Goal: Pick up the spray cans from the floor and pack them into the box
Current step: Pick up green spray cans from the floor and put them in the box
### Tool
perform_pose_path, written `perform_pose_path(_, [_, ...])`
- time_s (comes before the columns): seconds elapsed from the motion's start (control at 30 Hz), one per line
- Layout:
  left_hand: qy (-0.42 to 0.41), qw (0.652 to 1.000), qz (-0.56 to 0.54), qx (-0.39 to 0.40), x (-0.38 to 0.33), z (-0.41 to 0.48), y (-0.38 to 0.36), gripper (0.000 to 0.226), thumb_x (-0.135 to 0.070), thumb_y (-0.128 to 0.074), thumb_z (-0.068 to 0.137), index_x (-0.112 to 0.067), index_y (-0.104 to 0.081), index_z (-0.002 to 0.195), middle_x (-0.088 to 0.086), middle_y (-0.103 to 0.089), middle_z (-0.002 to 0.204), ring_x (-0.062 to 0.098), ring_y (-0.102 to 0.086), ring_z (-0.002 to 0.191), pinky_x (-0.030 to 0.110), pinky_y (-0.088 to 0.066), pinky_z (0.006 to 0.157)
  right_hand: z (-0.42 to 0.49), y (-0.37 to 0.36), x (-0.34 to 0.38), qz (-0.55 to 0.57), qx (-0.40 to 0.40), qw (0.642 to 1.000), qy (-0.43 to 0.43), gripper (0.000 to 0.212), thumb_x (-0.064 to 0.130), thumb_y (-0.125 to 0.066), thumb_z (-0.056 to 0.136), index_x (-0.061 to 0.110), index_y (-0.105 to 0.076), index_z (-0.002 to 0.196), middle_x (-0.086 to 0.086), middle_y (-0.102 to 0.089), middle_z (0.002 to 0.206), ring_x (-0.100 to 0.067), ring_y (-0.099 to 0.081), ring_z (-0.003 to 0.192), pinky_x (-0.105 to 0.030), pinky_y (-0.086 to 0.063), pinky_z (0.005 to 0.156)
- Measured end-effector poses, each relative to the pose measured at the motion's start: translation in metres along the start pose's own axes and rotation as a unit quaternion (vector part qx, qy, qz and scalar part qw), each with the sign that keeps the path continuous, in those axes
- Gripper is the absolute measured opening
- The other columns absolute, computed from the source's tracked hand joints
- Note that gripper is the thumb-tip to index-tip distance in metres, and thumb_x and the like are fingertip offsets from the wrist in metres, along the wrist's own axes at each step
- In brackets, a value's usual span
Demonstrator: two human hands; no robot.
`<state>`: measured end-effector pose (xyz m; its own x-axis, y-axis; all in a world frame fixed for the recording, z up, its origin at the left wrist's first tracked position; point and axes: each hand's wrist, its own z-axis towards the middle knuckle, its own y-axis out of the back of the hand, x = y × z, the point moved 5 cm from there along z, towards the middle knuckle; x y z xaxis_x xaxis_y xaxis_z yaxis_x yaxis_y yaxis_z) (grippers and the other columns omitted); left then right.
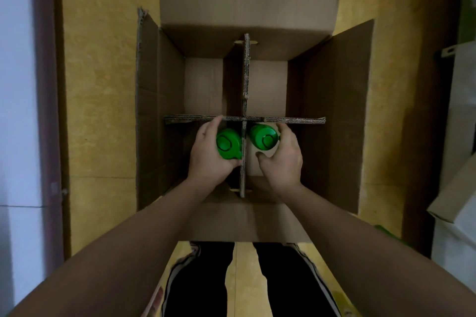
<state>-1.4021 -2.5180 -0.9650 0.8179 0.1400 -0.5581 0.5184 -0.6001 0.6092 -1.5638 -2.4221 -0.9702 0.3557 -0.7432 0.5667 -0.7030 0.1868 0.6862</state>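
1. Hands first: your left hand (208,154) was clamped round a green-capped spray can (228,143), and your right hand (282,156) was clamped round a second can (263,136).
2. Each can stood upright, cap up, just on your side of the cardboard divider (244,119) inside the box (334,116); one sat to each side of the divider's long centre wall, close against it.
3. The two cells beyond the divider's cross wall showed bare cardboard.
4. You held each can by its body just under the cap, fingers wrapped round the outer side, thumbs towards you.
5. Such cans likely handle as stiff, smooth metal cylinders, moderately light, prone to slipping through a loose grip; the plastic caps may pop off, so the body is the safer hold.
6. The divider is thin corrugated board and would probably buckle if a can's base caught its edge.
7. Whether the cans had reached the box bottom cannot be told.
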Motion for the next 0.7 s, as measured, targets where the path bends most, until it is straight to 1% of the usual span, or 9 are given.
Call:
perform_pose_path(0.07, [-0.006, 1.000, 0.014, 0.014, -0.021, -0.011, 0.017, 0.118, -0.029, -0.097, 0.056, -0.038, -0.028, 0.151, -0.006, -0.033, 0.154, 0.018, -0.037, 0.138, 0.027, -0.027, 0.103, -0.005, 0.020, 0.018, -0.030, 0.007, 1.000, -0.002, 0.084, 0.012, -0.083, 0.075, 0.025, -0.039, 0.146, -0.001, -0.049, 0.142, -0.021, -0.046, 0.132, -0.028, -0.037, 0.103])
perform_pose_path(0.17, [-0.043, 0.999, 0.027, -0.006, -0.069, -0.036, 0.059, 0.109, -0.031, -0.093, 0.066, -0.038, -0.027, 0.153, -0.006, -0.032, 0.156, 0.018, -0.036, 0.140, 0.027, -0.026, 0.103, -0.019, 0.067, 0.055, -0.068, 0.016, 0.998, 0.009, 0.088, 0.012, -0.081, 0.079, 0.025, -0.033, 0.152, -0.003, -0.041, 0.152, -0.024, -0.037, 0.141, -0.035, -0.036, 0.113])
perform_pose_path(0.2, [-0.045, 0.998, 0.032, -0.013, -0.078, -0.037, 0.066, 0.104, -0.033, -0.090, 0.070, -0.037, -0.027, 0.153, -0.005, -0.032, 0.156, 0.018, -0.035, 0.140, 0.026, -0.026, 0.104, -0.019, 0.072, 0.061, -0.089, 0.019, 0.996, 0.014, 0.089, 0.014, -0.080, 0.080, 0.026, -0.032, 0.154, -0.004, -0.038, 0.154, -0.025, -0.035, 0.142, -0.037, -0.036, 0.114])
perform_pose_path(0.27, [-0.060, 0.997, 0.034, -0.037, -0.118, -0.053, 0.101, 0.096, -0.041, -0.084, 0.078, -0.035, -0.027, 0.154, -0.004, -0.031, 0.158, 0.019, -0.034, 0.142, 0.028, -0.027, 0.107, -0.027, 0.112, 0.090, -0.119, 0.015, 0.992, 0.041, 0.091, 0.022, -0.081, 0.081, 0.027, -0.028, 0.155, -0.007, -0.033, 0.157, -0.027, -0.032, 0.143, -0.041, -0.036, 0.114])
perform_pose_path(0.33, [-0.082, 0.994, 0.040, -0.059, -0.171, -0.071, 0.142, 0.090, -0.046, -0.078, 0.083, -0.034, -0.025, 0.155, -0.004, -0.029, 0.159, 0.020, -0.032, 0.143, 0.035, -0.031, 0.113, -0.035, 0.162, 0.125, -0.135, -0.002, 0.989, 0.061, 0.096, 0.028, -0.083, 0.079, 0.030, -0.025, 0.156, -0.010, -0.028, 0.160, -0.030, -0.029, 0.145, -0.044, -0.035, 0.115])
perform_pose_path(0.4, [-0.113, 0.989, 0.050, -0.076, -0.231, -0.091, 0.186, 0.087, -0.048, -0.073, 0.087, -0.033, -0.023, 0.157, -0.003, -0.027, 0.161, 0.022, -0.029, 0.146, 0.043, -0.033, 0.117, -0.042, 0.219, 0.163, -0.127, -0.035, 0.989, 0.072, 0.100, 0.034, -0.085, 0.076, 0.032, -0.024, 0.155, -0.011, -0.028, 0.160, -0.031, -0.029, 0.145, -0.045, -0.034, 0.115])
perform_pose_path(0.47, [-0.146, 0.983, 0.062, -0.090, -0.291, -0.116, 0.229, 0.084, -0.051, -0.069, 0.089, -0.035, -0.022, 0.157, -0.003, -0.024, 0.163, 0.023, -0.027, 0.147, 0.046, -0.032, 0.117, -0.053, 0.279, 0.202, -0.118, -0.074, 0.987, 0.084, 0.101, 0.039, -0.087, 0.073, 0.035, -0.025, 0.153, -0.010, -0.030, 0.159, -0.030, -0.030, 0.144, -0.045, -0.035, 0.114])
perform_pose_path(0.6, [-0.258, 0.954, 0.091, -0.121, -0.406, -0.177, 0.300, 0.079, -0.048, -0.069, 0.089, -0.033, -0.029, 0.155, -0.001, -0.027, 0.161, 0.023, -0.030, 0.146, 0.042, -0.034, 0.116, -0.087, 0.398, 0.271, -0.098, -0.166, 0.975, 0.110, 0.102, 0.045, -0.087, 0.070, 0.040, -0.026, 0.151, -0.005, -0.034, 0.157, -0.028, -0.033, 0.143, -0.045, -0.038, 0.111])
perform_pose_path(0.7, [-0.327, 0.930, 0.105, -0.134, -0.457, -0.210, 0.327, 0.078, -0.045, -0.070, 0.087, -0.034, -0.030, 0.154, -0.002, -0.027, 0.162, 0.022, -0.028, 0.146, 0.037, -0.032, 0.114, -0.114, 0.459, 0.302, -0.109, -0.235, 0.957, 0.133, 0.101, 0.050, -0.086, 0.070, 0.038, -0.026, 0.150, -0.005, -0.037, 0.156, -0.028, -0.036, 0.142, -0.046, -0.040, 0.110])
